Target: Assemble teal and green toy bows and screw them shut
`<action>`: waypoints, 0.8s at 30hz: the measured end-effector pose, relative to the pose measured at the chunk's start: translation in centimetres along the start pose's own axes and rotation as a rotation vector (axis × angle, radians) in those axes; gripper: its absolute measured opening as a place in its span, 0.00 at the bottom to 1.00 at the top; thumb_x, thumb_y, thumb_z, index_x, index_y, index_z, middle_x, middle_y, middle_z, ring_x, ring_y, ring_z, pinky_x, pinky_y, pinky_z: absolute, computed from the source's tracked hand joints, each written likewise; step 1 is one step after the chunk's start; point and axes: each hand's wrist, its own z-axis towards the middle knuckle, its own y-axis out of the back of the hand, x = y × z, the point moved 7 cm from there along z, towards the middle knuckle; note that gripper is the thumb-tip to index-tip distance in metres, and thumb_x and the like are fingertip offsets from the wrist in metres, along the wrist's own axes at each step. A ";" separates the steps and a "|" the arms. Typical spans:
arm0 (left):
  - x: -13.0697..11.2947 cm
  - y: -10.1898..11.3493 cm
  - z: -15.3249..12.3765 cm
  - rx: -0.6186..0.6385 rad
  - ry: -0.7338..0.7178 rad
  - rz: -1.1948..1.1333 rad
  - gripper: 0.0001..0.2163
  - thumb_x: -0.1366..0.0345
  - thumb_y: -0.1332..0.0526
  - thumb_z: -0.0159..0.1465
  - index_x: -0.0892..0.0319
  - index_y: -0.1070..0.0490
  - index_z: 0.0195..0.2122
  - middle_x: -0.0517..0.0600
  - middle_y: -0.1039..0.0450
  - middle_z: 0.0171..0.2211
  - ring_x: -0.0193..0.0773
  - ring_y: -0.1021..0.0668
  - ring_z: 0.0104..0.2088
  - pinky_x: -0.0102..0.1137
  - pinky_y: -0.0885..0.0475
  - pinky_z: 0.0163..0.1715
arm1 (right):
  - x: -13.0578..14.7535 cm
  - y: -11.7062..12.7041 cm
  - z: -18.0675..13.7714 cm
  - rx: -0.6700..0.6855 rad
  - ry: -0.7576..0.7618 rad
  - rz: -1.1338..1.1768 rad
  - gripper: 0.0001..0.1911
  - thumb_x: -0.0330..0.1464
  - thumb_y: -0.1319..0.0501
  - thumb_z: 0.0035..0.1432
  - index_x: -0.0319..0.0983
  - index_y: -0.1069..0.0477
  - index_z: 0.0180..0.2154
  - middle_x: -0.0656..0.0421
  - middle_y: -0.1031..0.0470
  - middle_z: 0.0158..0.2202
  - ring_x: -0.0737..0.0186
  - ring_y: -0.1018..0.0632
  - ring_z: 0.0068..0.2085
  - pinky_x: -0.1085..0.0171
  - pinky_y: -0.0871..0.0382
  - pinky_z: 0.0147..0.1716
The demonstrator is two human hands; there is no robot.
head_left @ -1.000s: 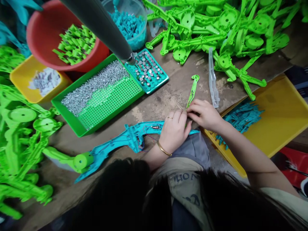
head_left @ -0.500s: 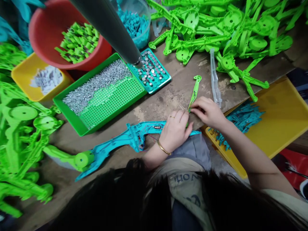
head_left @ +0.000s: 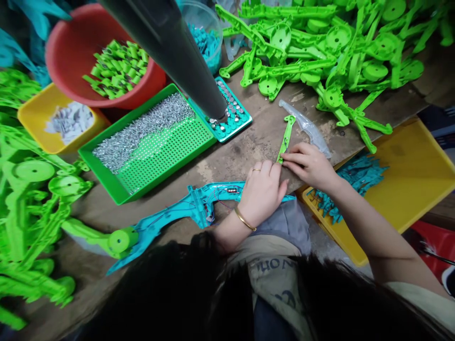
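My left hand, with a ring and a bracelet, is closed over the lower end of a narrow green plastic part. That part points away from me, with a small dark wire along it. My right hand pinches at its lower edge, thumb and forefinger together; what lies between those fingertips is too small to make out. A clear plastic piece lies just beyond my right hand. Partly under my left hand and wrist is a long blue plastic shell with thin wires and a small metal spring inside.
A dark cylindrical tool hangs over a teal tray of round metal pieces. Left of it are a green basket of screws, a red bowl and a yellow bin. Green parts pile up behind; a yellow crate sits right.
The clear piece has turned, its far end swinging left toward the green part. The hanging tool's tip has shifted right and nearer. My right fingers have moved slightly up along the green part.
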 end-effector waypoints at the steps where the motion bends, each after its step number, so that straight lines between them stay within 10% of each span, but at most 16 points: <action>1: -0.1 -0.1 0.2 -0.006 0.003 0.008 0.20 0.59 0.46 0.67 0.67 0.37 0.56 0.59 0.31 0.44 0.50 0.30 0.44 0.41 0.34 0.42 | 0.0 0.0 0.1 0.012 -0.007 0.013 0.13 0.36 0.43 0.63 0.42 0.23 0.45 0.54 0.25 0.39 0.56 0.25 0.41 0.56 0.33 0.40; 24: 0.0 -1.0 1.3 0.040 -0.015 0.057 0.25 0.59 0.46 0.66 0.67 0.42 0.62 0.59 0.31 0.46 0.51 0.30 0.45 0.41 0.36 0.43 | -1.2 0.7 2.2 -0.083 -0.282 0.015 0.07 0.32 0.41 0.58 0.39 0.24 0.33 0.57 0.25 0.32 0.61 0.27 0.32 0.62 0.35 0.32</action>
